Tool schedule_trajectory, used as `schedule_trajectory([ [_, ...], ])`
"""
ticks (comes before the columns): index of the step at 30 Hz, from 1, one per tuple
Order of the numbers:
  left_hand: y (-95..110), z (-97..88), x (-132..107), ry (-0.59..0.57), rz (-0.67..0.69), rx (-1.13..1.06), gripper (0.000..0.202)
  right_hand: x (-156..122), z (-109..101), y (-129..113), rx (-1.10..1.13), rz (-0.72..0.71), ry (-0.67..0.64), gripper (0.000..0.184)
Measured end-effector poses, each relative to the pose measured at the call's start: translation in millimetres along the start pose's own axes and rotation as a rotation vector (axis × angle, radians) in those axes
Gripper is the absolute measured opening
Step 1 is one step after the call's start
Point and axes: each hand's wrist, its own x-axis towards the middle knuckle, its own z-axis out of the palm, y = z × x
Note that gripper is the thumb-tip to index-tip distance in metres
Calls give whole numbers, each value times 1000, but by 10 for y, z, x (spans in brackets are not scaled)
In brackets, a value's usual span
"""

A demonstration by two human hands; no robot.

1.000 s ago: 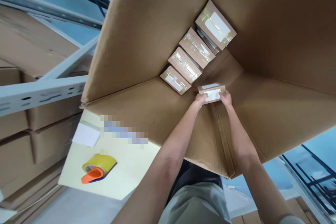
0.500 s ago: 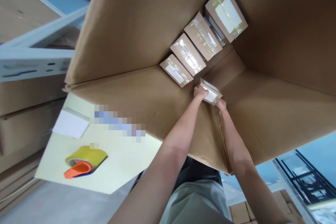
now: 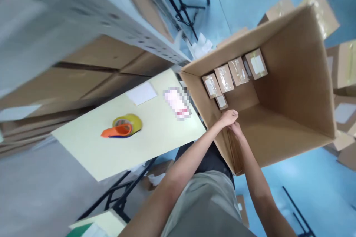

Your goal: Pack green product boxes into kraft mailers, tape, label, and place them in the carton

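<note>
My left hand [image 3: 230,117] is inside the tall cardboard carton [image 3: 292,126], its fingers curled in and no object visible in them. Just below it, close to or touching it, is my right hand [image 3: 236,128], also curled, its fingertips partly hidden. A small box with a white label [image 3: 221,102] lies in the carton just beyond my left hand, apart from it. Several taped small boxes stand in a row along the carton's far wall, among them a labelled box [image 3: 256,63] at the right end and another box [image 3: 211,86] at the left end.
To the left, a pale table [image 3: 83,148] carries a yellow tape roll [image 3: 135,123] in an orange dispenser [image 3: 115,131], a white pad [image 3: 141,93] and a blurred-out item [image 3: 178,103]. Shelving [image 3: 155,44] with cartons rises behind it. More boxes [image 3: 346,64] stand right of the carton.
My hands have let go of the small labelled box, which now lies beside the row, and have drawn together. The view has pulled back and turned, showing the whole carton.
</note>
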Motion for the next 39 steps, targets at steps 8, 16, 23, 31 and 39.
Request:
schedule_trajectory([
  [8,3,-1262,-2197,257,319,-421,31,-1168,539,-1376,-329,-754,-75,55],
  [16,-1020,-1876,-3625,881,222,-777,19,-2249,2850,-1305,-998,-1067,-725,24],
  [23,-1843,-2141,-4300,1000,315,-1147,35,-2522,4432,-482,-1354,-1065,-569,52],
  [31,-2708,-3034,-4990,946,335,-1217,30,-2731,4804,35,-1144,-985,-272,35],
  [39,-2756,-3621,-5414,822,431,-1076,28,-3875,4953,96,-1079,-1349,-240,42],
])
